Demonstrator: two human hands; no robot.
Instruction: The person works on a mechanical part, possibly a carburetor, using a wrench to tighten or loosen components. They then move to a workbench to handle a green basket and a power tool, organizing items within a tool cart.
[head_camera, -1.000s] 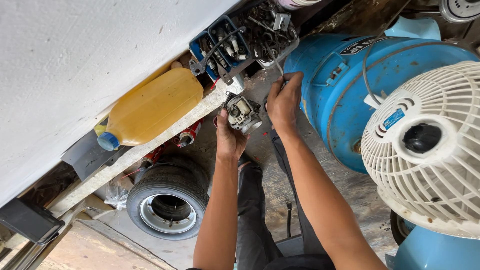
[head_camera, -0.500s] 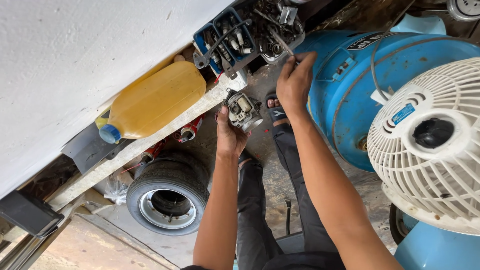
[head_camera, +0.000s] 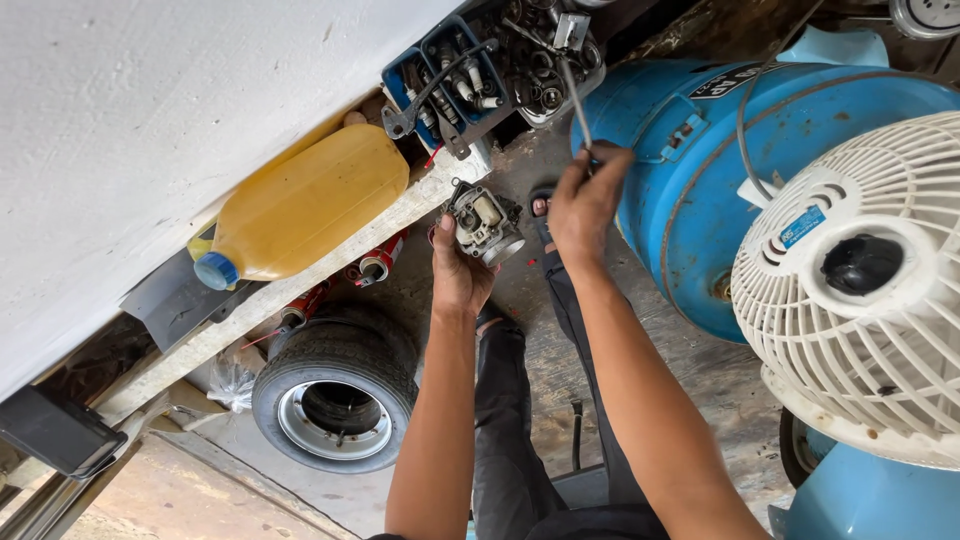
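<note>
Up near the wooden ledge (head_camera: 330, 265), the left hand (head_camera: 460, 275) has its grip closed around a small metal carburetor (head_camera: 484, 220). Just beside it, the right hand (head_camera: 585, 205) pinches a thin screwdriver (head_camera: 573, 95), whose far end reaches into a tray of parts (head_camera: 545, 60). Behind them stands a blue tank (head_camera: 760, 170).

1 head camera looks steeply down, close above both forearms, toward the workshop floor (head_camera: 700, 370).
</note>
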